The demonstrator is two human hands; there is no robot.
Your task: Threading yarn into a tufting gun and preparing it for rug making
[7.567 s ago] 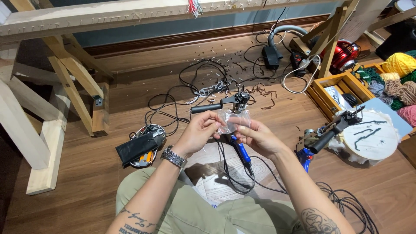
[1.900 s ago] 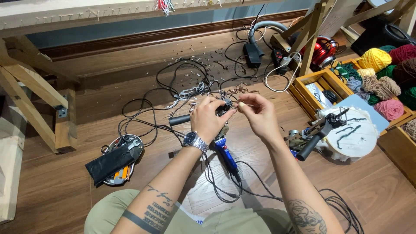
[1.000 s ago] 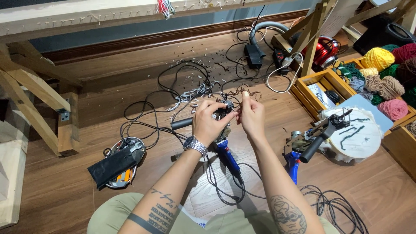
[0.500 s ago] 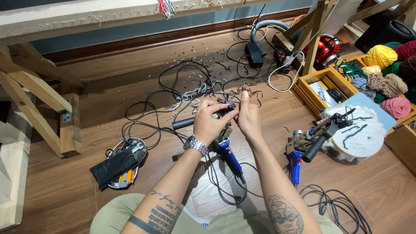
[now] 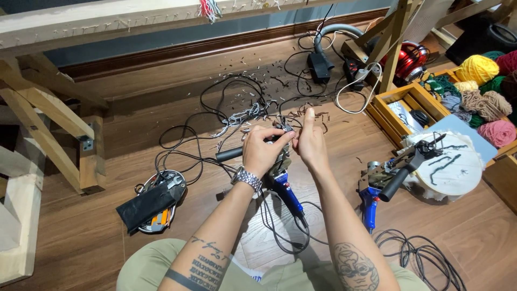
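The left hand is closing around the blue-handled tufting gun, lifting its head off the wooden floor to steady it; the right hand is pinching at the tip, fingers nearly shut, apparently on something too small to identify.

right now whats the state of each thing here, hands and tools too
left hand: closed around the blue tufting gun's upper body
right hand: fingertips pinched at the gun's tip
blue tufting gun: held up, cord trailing down
second tufting gun: lying on the floor, untouched
embroidery hoop: flat on the floor, cloth stretched in it
black pouch: lying on a round tin
wooden crate: open
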